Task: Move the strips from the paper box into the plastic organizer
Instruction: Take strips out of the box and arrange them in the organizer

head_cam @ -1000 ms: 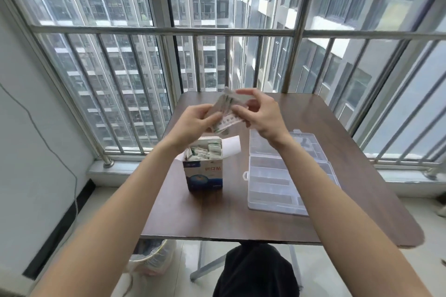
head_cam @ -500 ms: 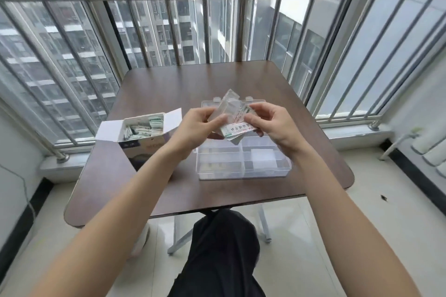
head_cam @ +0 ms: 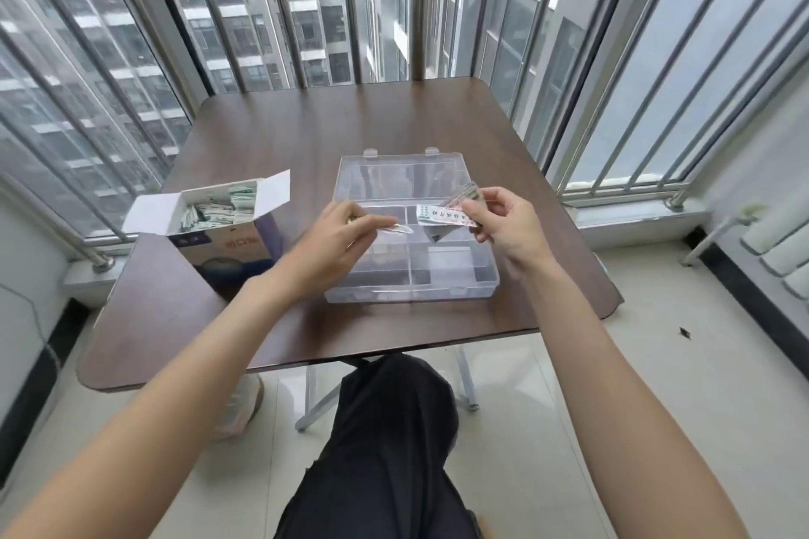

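At frame centre, the left hand (head_cam: 337, 232) is pinching one thin white strip (head_cam: 400, 228); the right hand (head_cam: 503, 223) is gripping several green-printed white strips (head_cam: 446, 214) over the clear organizer (head_cam: 455, 287).

The bench (head_cam: 332, 136) has a dark brown wood-grain top with a smooth, faintly sheeny finish. The plastic organizer (head_cam: 411, 293) is clear, glossy plastic. The paper box (head_cam: 227, 249) is matt printed card with white flaps. The strips (head_cam: 446, 215) look like thin printed paper. The railing (head_cam: 420, 4) is dull grey metal; the floor (head_cam: 656, 385) is pale, glossy tile.
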Tool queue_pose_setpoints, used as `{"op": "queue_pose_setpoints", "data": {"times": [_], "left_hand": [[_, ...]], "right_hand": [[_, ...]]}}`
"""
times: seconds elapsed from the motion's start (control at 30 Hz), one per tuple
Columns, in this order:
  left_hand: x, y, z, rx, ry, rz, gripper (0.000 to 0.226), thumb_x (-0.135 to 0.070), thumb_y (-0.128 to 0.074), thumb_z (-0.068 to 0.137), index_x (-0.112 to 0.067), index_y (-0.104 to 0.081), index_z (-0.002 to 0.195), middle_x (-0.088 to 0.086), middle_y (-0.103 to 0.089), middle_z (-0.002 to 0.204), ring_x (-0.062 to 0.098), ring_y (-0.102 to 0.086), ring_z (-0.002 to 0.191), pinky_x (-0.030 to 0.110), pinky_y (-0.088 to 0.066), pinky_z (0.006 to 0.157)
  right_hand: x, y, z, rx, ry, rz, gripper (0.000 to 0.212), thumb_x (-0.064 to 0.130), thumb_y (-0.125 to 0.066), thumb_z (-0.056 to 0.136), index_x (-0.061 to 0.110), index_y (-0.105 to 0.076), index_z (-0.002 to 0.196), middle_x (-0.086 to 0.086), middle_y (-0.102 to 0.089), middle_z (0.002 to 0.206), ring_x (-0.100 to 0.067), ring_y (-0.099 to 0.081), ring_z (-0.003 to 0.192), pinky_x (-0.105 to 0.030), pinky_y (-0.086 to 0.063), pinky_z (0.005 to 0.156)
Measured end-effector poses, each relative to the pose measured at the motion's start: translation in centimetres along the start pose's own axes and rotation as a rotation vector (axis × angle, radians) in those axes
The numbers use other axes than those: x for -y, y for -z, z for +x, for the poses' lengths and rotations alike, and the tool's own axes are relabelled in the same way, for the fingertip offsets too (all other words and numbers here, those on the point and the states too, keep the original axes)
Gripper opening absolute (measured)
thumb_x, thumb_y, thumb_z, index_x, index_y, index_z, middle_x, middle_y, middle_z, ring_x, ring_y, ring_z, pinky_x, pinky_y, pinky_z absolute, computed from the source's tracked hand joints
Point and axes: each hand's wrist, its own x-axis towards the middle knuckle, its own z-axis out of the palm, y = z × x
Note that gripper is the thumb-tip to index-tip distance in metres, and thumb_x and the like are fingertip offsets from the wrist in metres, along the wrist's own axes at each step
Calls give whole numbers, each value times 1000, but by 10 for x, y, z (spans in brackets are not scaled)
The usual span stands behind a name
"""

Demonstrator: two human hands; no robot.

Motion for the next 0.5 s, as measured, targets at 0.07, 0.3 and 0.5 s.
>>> {"op": "queue_pose_setpoints", "data": {"times": [0.07, 0.3, 0.5], "left_hand": [[-1, 1, -7, 27, 28, 16, 49, -44, -27, 93, -27, -60, 125, 1, -48, 96, 10, -37, 93, 26, -36, 85], [2, 2, -12, 107, 9, 186, 43, -44, -29, 95, -32, -60, 122, 0, -54, 103, 22, -49, 101, 44, -46, 86], [-1, 6, -14, 69, 75, 53, 33, -39, -42, 96, -28, -68, 112, -2, -64, 100, 16, -54, 96, 35, -45, 85]], "right_hand": [[-1, -3, 2, -18, 3, 3, 18, 6, -64, 88, 0, -58, 103, -8, -63, 79, -1, -52, 47, -13, -40, 44], [1, -19, 2, -20, 90, -92, 33, 5, -60, 90, 10, -55, 122, -9, -61, 78, -1, -55, 48, -15, -44, 47], [1, -19, 2, 0, 67, -123, 24, 9, -61, 90, 17, -61, 113, -10, -64, 83, -11, -56, 56, -17, -46, 50]]}}
